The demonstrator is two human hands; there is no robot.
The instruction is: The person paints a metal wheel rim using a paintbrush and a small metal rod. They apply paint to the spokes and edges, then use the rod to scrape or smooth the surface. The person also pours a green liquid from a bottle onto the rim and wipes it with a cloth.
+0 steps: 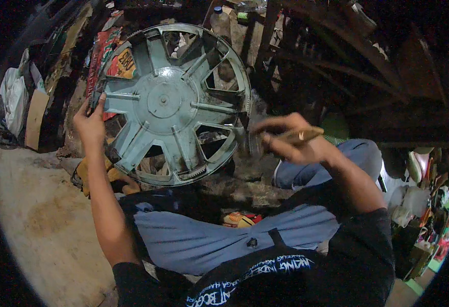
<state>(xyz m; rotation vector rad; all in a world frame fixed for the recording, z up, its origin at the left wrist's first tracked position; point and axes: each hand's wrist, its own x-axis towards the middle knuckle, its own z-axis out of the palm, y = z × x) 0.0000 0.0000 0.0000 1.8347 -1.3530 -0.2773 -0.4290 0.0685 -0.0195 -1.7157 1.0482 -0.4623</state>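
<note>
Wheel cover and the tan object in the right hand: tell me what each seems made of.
Wheel cover: probably moulded plastic, grey-green with a slight sheen; the thin integral ribs suggest it, though painted metal remains possible.
Tan object: perhaps smooth wood, going by its warm yellow-brown colour; blur leaves plastic open.

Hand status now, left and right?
Left hand: closed on the left rim of the wheel cover.
Right hand: motion-blurred, closed around a tan stick-like tool, exact kind unclear.
</note>
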